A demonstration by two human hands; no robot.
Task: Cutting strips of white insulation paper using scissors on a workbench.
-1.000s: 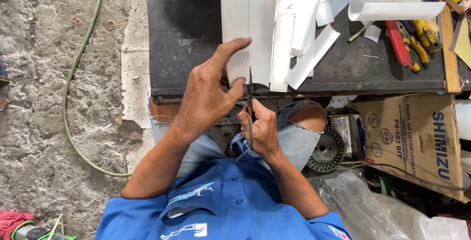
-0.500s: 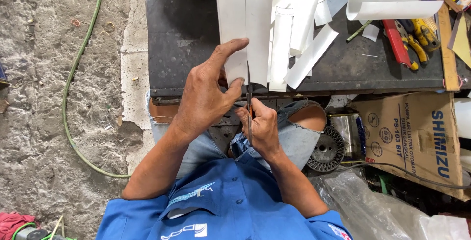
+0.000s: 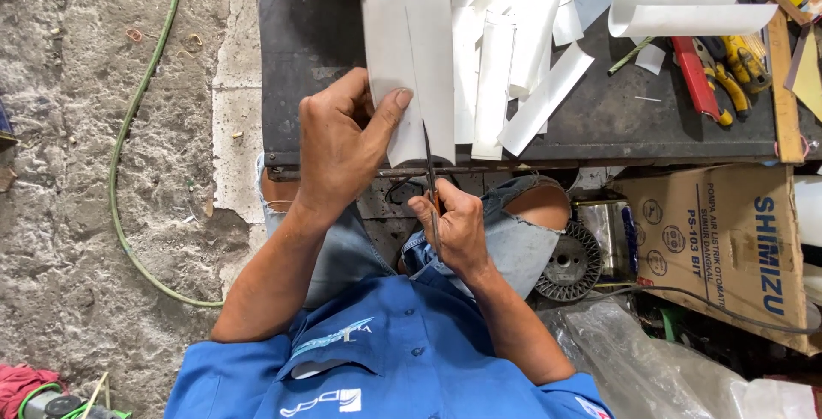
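Note:
My left hand (image 3: 342, 141) grips a white sheet (image 3: 409, 59) by its near left edge, thumb on top. A thin line runs down the sheet's middle. My right hand (image 3: 454, 226) is closed on a pair of scissors (image 3: 428, 158), whose dark blades point up into the sheet's near edge along that line. Both hands hover over the front edge of a dark metal table (image 3: 317, 51). My knees in torn jeans show below.
Several cut white strips (image 3: 514, 59) lie on the table beside a rolled white sheet (image 3: 685, 8), red-handled and yellow-handled pliers (image 3: 719, 72) and a wooden stick. A cardboard box (image 3: 728, 239), a finned metal disc (image 3: 569, 261) and plastic bags sit at right. A green hose (image 3: 128, 128) curves over the concrete floor.
The white sheet has shifted a little to the left and toward me, and the scissors blades have gone further into its near edge. Both hands keep their grip.

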